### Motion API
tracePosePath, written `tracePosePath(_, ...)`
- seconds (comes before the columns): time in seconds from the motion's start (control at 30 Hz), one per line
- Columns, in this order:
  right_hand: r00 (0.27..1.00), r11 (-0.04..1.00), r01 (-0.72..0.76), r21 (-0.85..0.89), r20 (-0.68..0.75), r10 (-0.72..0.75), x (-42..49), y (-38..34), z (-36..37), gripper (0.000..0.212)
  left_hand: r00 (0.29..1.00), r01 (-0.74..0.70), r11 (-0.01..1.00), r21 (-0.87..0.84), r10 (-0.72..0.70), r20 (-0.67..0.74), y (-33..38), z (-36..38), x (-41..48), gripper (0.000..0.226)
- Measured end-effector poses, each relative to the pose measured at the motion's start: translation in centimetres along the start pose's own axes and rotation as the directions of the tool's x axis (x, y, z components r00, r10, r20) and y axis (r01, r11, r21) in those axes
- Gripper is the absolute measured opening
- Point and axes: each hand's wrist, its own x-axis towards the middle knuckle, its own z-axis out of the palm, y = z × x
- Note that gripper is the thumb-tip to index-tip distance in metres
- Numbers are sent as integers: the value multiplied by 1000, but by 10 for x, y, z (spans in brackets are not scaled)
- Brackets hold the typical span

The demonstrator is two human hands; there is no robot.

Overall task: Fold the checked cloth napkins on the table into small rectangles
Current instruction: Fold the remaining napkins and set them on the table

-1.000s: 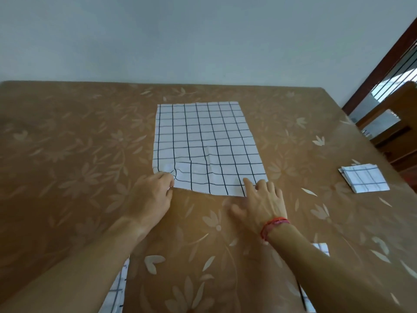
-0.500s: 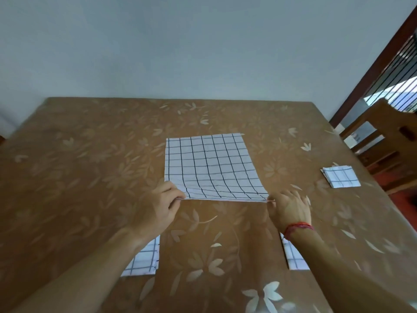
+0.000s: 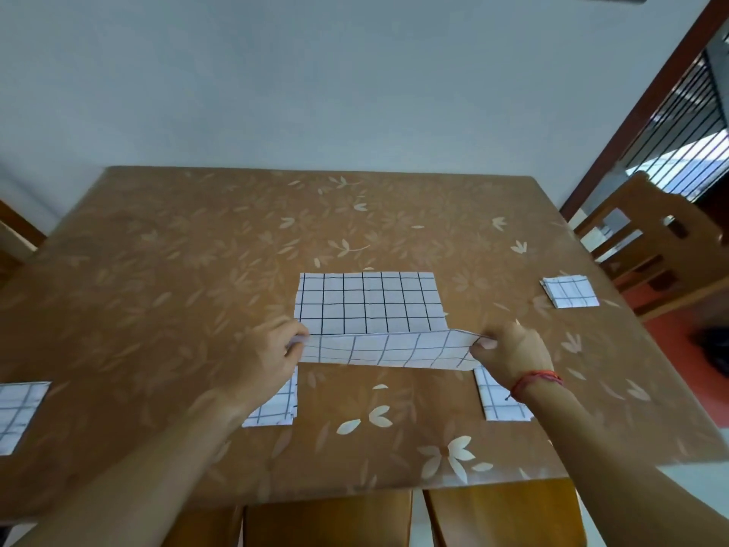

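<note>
A white napkin with a black check lies in the middle of the brown flowered table. Its near edge is lifted off the table and turned toward the far side, showing the paler underside. My left hand pinches the near-left corner. My right hand, with a red thread at the wrist, pinches the near-right corner. A folded checked napkin rests at the right side of the table.
More checked napkins lie near me: one under my left forearm, one under my right wrist, one at the left edge. A wooden chair stands at the right. Chair backs sit below the near table edge.
Both hands took hold of the napkin's near corners and raised the near edge, carrying it toward the far side. The view has tilted up, so more of the table shows.
</note>
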Motion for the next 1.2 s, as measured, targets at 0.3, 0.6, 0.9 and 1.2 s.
tracePosePath(0.3, 997, 970, -65, 233, -24, 73, 26, -18, -3, 8, 998, 28, 994, 104, -22, -56, -8, 5, 23, 19)
tracePosePath(0.6, 991, 959, -137, 249, 23, 136, 105, -37, 36, 14, 978, -167, 973, 157, 144, 149, 32, 65, 15, 34)
tracePosePath(0.9, 984, 964, -178, 196, 52, 171, 158, -27, 80, 11, 853, -138, 962, 236, -6, 521, 26, 151, 3, 56)
tracePosePath(1.2, 992, 993, -111, 47, 73, 107, 160, -11, 97, 51, 799, -101, 963, 251, -71, 597, 9, 174, -2, 64)
